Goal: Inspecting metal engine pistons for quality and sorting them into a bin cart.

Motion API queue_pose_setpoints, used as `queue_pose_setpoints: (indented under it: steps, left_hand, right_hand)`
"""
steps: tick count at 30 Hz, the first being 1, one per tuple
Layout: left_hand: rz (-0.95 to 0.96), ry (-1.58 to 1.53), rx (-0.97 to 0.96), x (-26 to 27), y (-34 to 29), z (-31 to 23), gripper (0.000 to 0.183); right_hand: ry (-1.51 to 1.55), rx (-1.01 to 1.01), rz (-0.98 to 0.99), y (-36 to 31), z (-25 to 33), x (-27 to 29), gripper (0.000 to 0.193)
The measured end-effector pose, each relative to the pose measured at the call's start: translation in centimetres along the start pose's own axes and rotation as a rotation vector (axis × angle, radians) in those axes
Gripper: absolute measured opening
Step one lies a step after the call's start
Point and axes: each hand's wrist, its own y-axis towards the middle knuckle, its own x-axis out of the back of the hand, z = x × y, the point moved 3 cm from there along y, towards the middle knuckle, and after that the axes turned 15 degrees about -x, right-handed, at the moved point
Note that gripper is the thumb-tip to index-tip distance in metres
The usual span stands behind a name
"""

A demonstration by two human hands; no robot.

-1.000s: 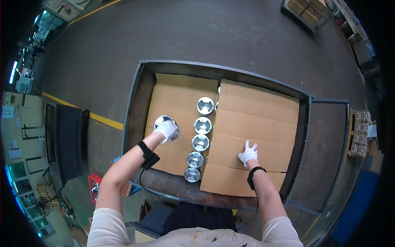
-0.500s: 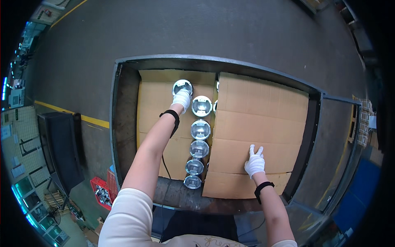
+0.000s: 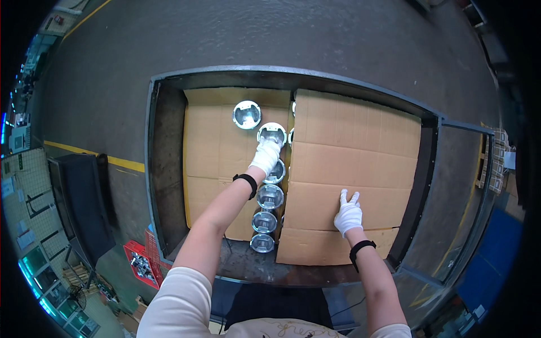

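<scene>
The grey floor [image 3: 225,39] lay around a big metal box [image 3: 149,146], where the left hand [image 3: 266,156] touched the far round metal cup [image 3: 272,129] in a row [image 3: 270,197], its grip too hidden to tell, while the right hand [image 3: 348,216], fingers spread and holding nothing, rested on brown cardboard [image 3: 355,158].

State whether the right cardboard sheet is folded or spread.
Spread: the right cardboard sheet lies opened out across the box, creases showing.

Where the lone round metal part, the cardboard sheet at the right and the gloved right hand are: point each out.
Lone round metal part [image 3: 247,115]: head view, middle of its upward-facing side.
Cardboard sheet [image 3: 352,163]: head view, bare area above the hand.
Right hand [image 3: 348,217]: head view, back of the glove.
</scene>
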Motion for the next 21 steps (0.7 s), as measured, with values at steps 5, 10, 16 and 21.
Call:
queue_pose_setpoints:
  steps: [5, 10, 16, 21]
  left_hand:
    - [0.075, 0.075, -0.122, 0.7, 0.7, -2.5, 0.031]
    - [0.334, -0.015, 0.053, 2.1, 0.6, -1.4, 0.030]
    - [-0.416, 0.335, 0.087, 5.3, 4.9, 0.6, 0.031]
    - [0.021, -0.020, 0.194, 3.0, 3.3, 14.3, 0.025]
  right_hand:
    - [-0.026, -0.044, -0.011, 0.6, -1.4, -0.6, 0.082]
    - [-0.016, -0.013, -0.007, 0.3, -0.3, -0.2, 0.083]
    - [-0.052, -0.090, -0.011, 0.8, -2.9, -0.7, 0.083]
    - [-0.028, 0.014, -0.008, 0.1, 1.0, 0.0, 0.083]
